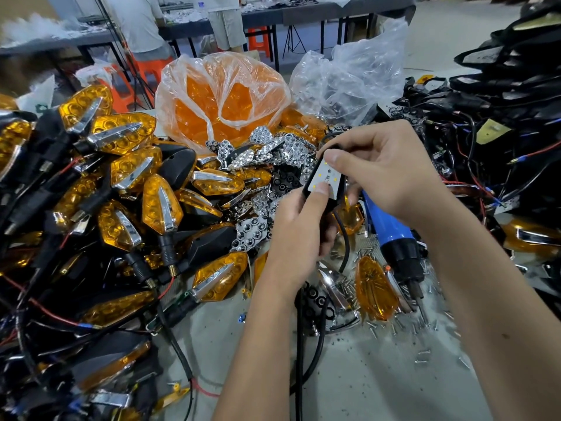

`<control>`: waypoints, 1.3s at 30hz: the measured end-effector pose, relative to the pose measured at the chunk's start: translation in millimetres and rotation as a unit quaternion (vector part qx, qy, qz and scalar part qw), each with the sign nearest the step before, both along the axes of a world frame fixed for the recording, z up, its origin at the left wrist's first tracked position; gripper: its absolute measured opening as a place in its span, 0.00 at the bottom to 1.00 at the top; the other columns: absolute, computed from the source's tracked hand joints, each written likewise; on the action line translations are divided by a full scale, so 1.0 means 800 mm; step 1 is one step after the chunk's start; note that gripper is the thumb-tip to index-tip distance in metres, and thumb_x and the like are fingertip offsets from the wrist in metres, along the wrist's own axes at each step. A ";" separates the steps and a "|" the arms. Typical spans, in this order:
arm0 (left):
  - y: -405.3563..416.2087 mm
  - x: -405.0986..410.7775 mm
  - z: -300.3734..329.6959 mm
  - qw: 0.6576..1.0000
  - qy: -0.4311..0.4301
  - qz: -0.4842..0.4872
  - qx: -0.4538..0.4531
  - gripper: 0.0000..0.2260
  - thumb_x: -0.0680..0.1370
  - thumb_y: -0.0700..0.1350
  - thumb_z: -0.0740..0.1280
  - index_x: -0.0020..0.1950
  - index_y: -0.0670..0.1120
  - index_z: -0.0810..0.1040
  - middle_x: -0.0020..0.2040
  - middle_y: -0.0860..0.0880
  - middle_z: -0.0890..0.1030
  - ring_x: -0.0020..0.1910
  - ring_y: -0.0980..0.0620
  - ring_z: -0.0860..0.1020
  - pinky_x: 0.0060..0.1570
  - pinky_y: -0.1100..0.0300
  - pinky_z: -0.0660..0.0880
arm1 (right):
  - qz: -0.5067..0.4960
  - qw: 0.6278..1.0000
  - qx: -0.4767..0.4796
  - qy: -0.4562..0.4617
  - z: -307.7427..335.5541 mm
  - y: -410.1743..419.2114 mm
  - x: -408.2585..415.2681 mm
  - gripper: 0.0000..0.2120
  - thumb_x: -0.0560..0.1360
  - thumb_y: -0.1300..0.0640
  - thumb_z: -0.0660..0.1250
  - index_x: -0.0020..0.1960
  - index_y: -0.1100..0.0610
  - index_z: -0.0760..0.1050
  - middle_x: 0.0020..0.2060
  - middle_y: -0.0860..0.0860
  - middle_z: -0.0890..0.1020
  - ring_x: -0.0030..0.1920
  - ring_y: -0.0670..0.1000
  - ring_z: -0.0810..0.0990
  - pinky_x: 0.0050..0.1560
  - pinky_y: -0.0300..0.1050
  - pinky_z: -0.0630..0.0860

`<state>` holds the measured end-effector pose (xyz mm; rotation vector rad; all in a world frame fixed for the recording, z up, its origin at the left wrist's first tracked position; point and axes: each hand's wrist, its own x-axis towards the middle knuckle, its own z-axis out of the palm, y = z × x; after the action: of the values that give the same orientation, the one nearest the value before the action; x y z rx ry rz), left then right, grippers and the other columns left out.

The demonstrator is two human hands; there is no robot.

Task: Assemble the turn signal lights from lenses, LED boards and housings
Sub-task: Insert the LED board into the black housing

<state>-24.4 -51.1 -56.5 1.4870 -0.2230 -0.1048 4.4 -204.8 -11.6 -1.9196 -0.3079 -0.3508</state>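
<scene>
Both hands hold one black housing over the table's middle, its black cable hanging down toward me. A white LED board lies in the housing's open face. My left hand grips the housing from below, thumb pressing the board's near end. My right hand grips the far end, thumb on the board's top edge. Chrome honeycomb reflectors are heaped just behind the hands. An amber lens lies on the table below my right wrist.
Finished amber signal lights fill the left side. A plastic bag of orange lenses and a clear bag stand behind. A blue electric screwdriver lies under my right hand among loose screws. Black housings with wires pile at right.
</scene>
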 end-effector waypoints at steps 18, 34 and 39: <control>0.011 0.009 -0.004 0.997 -0.008 -0.078 -0.018 0.18 0.75 0.42 0.62 0.64 0.48 0.77 0.41 0.50 0.82 0.43 0.48 0.83 0.43 0.51 0.83 | 0.104 0.990 -0.081 0.052 0.002 -0.002 -0.005 0.05 0.80 0.64 0.71 0.49 0.59 0.86 0.33 0.58 0.86 0.24 0.55 0.81 0.29 0.42 0.77; 0.005 0.005 -0.005 0.994 0.013 -0.096 -0.039 0.12 0.83 0.45 0.55 0.61 0.42 0.73 0.40 0.43 0.79 0.29 0.49 0.71 0.25 0.59 0.66 | 0.135 0.987 -0.019 0.086 -0.007 -0.006 0.000 0.06 0.78 0.66 0.74 0.47 0.57 0.88 0.38 0.61 0.84 0.25 0.62 0.80 0.27 0.43 0.78; 0.003 0.004 -0.003 0.996 -0.017 -0.086 0.016 0.12 0.86 0.44 0.53 0.53 0.42 0.74 0.39 0.45 0.77 0.29 0.51 0.70 0.26 0.60 0.64 | 0.123 0.988 -0.018 0.094 -0.005 -0.008 0.002 0.06 0.78 0.66 0.74 0.48 0.58 0.88 0.27 0.52 0.80 0.24 0.56 0.80 0.27 0.42 0.79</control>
<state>-20.9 -48.7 -59.3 1.5008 -0.3778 -0.2233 5.6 -211.0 -15.9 -1.9081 -0.4221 -0.0008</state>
